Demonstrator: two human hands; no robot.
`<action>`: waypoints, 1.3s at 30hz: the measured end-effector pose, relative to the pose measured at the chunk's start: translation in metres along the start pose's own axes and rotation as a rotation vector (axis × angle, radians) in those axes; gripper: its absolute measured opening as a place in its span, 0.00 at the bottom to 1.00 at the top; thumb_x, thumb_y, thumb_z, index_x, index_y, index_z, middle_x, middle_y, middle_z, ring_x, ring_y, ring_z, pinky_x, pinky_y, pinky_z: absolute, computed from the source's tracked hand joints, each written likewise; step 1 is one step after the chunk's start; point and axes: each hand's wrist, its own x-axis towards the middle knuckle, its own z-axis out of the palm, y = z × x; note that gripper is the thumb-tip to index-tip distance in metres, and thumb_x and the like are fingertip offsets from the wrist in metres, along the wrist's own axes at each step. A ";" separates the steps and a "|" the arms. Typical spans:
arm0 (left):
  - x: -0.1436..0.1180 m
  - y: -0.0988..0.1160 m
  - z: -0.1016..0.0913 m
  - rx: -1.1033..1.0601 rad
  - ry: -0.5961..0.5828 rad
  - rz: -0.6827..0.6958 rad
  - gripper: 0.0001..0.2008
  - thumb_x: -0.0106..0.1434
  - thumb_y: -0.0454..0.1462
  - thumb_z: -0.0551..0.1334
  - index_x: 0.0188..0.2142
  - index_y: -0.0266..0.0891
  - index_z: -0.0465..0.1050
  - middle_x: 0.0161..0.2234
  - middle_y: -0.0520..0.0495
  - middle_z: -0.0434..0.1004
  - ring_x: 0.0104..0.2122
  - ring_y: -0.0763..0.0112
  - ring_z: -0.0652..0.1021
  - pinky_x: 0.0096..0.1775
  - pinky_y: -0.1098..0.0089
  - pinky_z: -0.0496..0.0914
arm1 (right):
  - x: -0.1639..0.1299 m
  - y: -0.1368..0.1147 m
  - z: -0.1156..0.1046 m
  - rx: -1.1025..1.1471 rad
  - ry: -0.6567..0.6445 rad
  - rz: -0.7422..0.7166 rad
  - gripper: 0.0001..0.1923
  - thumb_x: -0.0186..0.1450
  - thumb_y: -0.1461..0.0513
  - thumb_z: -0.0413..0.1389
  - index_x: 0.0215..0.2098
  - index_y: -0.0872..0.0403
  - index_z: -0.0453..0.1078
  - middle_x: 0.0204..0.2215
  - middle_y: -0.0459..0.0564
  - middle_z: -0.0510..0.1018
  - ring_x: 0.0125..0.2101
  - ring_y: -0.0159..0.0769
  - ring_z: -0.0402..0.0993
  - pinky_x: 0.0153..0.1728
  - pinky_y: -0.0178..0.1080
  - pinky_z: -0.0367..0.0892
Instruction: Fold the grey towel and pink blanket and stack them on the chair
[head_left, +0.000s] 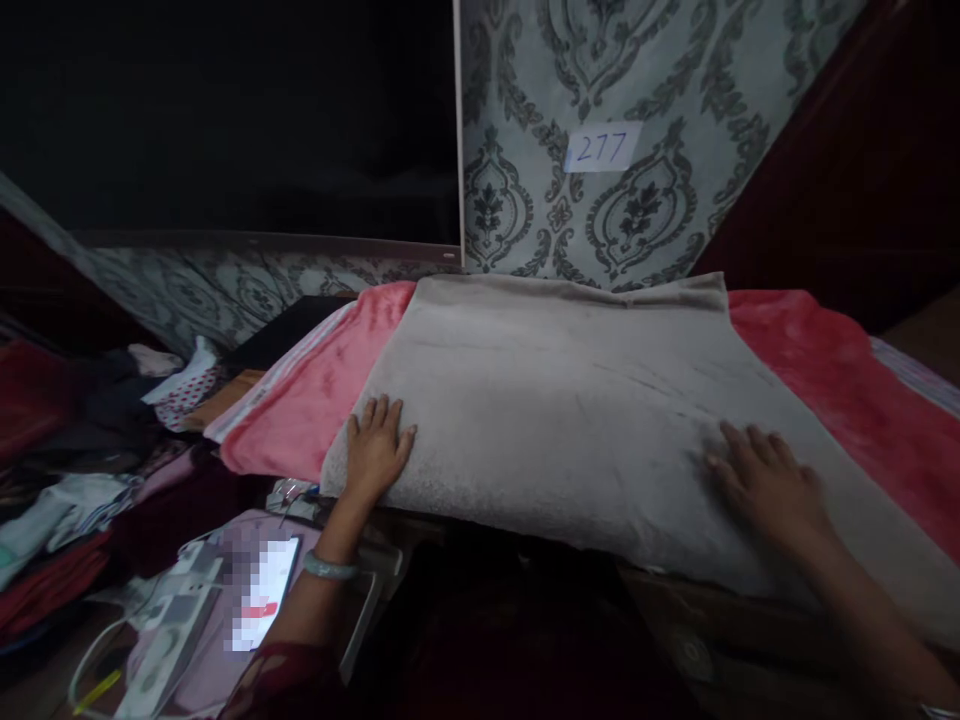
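A grey plush cloth [570, 400] lies spread flat over a pink blanket [322, 390] on a raised surface in front of me. My left hand [377, 447] rests palm down on the cloth's near left corner, fingers spread. My right hand [765, 480] presses flat on the cloth's near right part, fingers apart. Neither hand grips anything. A pale green bangle [330, 567] circles my left wrist.
A heap of mixed clothes [82, 470] fills the left side. A phone with a lit screen [262, 600] and a white clothes iron [176, 610] lie at the lower left. A patterned wall with a paper tag reading 277 [602, 148] stands behind.
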 end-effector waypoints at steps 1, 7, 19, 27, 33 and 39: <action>-0.002 -0.002 -0.002 -0.013 0.013 -0.012 0.30 0.72 0.45 0.50 0.67 0.32 0.62 0.69 0.32 0.58 0.69 0.48 0.59 0.66 0.44 0.54 | 0.009 -0.027 -0.003 0.041 0.032 -0.104 0.39 0.71 0.44 0.34 0.71 0.55 0.57 0.69 0.67 0.57 0.69 0.58 0.50 0.61 0.65 0.59; -0.022 -0.019 -0.005 0.007 0.087 -0.127 0.32 0.70 0.48 0.52 0.67 0.30 0.62 0.69 0.27 0.57 0.70 0.44 0.57 0.64 0.38 0.53 | 0.013 -0.257 -0.023 0.237 -0.173 -0.930 0.31 0.73 0.55 0.43 0.73 0.51 0.52 0.72 0.57 0.51 0.71 0.51 0.47 0.66 0.60 0.50; -0.036 -0.033 0.017 0.053 0.083 -0.088 0.29 0.71 0.46 0.51 0.66 0.32 0.65 0.67 0.27 0.61 0.68 0.44 0.62 0.65 0.38 0.53 | 0.101 -0.326 0.033 0.122 -0.259 -1.001 0.31 0.75 0.50 0.42 0.74 0.47 0.51 0.73 0.51 0.48 0.72 0.48 0.40 0.68 0.58 0.43; -0.031 -0.032 0.009 0.002 0.060 -0.117 0.30 0.70 0.48 0.53 0.65 0.34 0.66 0.67 0.28 0.62 0.67 0.43 0.62 0.64 0.35 0.53 | 0.165 -0.290 0.014 0.012 -0.145 -0.472 0.30 0.75 0.52 0.39 0.73 0.49 0.54 0.72 0.57 0.52 0.71 0.56 0.45 0.63 0.67 0.52; 0.001 -0.022 0.004 -0.040 0.111 -0.046 0.29 0.70 0.43 0.53 0.65 0.30 0.65 0.66 0.28 0.64 0.67 0.45 0.63 0.65 0.41 0.56 | 0.095 -0.410 0.009 0.234 -0.316 -1.163 0.28 0.75 0.55 0.43 0.73 0.44 0.53 0.72 0.48 0.51 0.71 0.46 0.45 0.67 0.59 0.48; 0.002 -0.026 0.030 0.003 0.137 -0.039 0.27 0.69 0.43 0.53 0.64 0.35 0.68 0.66 0.32 0.66 0.65 0.45 0.66 0.63 0.44 0.61 | 0.129 -0.427 0.030 0.240 -0.311 -1.163 0.29 0.75 0.52 0.44 0.72 0.47 0.54 0.73 0.48 0.49 0.72 0.47 0.42 0.69 0.57 0.42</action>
